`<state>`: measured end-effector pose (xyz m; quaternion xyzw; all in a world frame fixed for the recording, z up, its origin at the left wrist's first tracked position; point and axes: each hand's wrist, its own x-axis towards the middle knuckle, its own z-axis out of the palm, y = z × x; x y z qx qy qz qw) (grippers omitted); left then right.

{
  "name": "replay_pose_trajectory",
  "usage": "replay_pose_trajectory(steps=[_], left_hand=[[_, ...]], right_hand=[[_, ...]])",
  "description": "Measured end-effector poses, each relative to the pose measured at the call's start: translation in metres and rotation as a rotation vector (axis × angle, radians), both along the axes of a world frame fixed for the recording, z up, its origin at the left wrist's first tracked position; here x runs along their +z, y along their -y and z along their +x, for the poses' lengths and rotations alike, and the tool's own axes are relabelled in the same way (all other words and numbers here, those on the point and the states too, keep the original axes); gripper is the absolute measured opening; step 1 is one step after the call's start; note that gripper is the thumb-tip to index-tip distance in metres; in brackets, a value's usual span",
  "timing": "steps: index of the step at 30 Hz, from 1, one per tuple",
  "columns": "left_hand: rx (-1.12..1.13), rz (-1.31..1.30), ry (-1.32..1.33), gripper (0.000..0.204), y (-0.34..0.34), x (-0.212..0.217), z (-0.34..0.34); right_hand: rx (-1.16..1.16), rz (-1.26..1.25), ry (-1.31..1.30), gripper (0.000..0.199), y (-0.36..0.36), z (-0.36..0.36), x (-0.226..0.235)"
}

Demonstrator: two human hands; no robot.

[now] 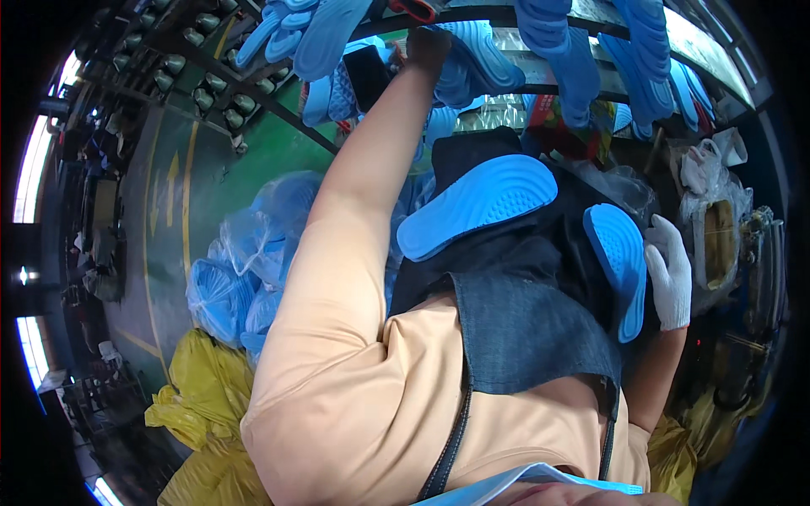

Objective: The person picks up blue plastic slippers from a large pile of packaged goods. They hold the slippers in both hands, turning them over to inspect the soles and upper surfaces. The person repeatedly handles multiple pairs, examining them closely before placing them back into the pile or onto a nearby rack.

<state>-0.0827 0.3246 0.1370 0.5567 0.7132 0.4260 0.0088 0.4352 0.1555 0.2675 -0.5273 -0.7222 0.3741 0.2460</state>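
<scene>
My left hand (428, 46) is stretched up to a rack (540, 84) hung with several blue shoe soles (481, 59). It looks dark, as if gloved, and rests among the soles beside a black flat piece (367, 76); its grip is hidden. My right hand (669, 270), in a white glove, holds a blue sole (620, 270) by its edge at my right side. Another blue sole (481, 202) lies tread-up on my dark apron (523, 320), touched by neither hand.
Clear bags of blue soles (245, 270) are piled at my left, with yellow bags (198, 396) below them. Beyond lies a green floor with yellow lines (228, 169) and rows of dark moulds (202, 84). Cluttered machinery and bags (734, 244) stand at the right.
</scene>
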Motion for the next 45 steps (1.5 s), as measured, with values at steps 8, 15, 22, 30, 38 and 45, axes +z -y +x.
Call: replay_pose_trajectory(steps=[8,15,22,30,38,45], left_hand=[[0.081,0.005,0.025,0.039,-0.035,-0.005,-0.003],[-0.120,0.170,0.643,0.039,-0.033,0.013,-0.013],[-0.452,0.347,1.431,0.039,0.022,0.041,-0.006],[-0.494,0.318,1.897,0.041,0.155,0.063,0.019],[-0.421,0.385,1.974,0.032,0.249,0.111,0.071],[-0.221,0.623,0.993,0.038,0.302,0.102,0.080]], right_hand=[[0.012,0.035,0.015,0.047,0.009,0.000,0.007],[0.005,0.029,-0.030,0.047,0.008,0.001,0.005],[0.076,-0.014,-0.093,0.044,0.002,-0.012,0.009],[0.342,-0.057,-0.151,0.045,-0.019,-0.080,0.035],[0.639,-0.056,-0.248,0.065,-0.006,-0.243,0.028],[0.610,-0.414,-0.427,0.030,0.043,-0.310,0.015]])
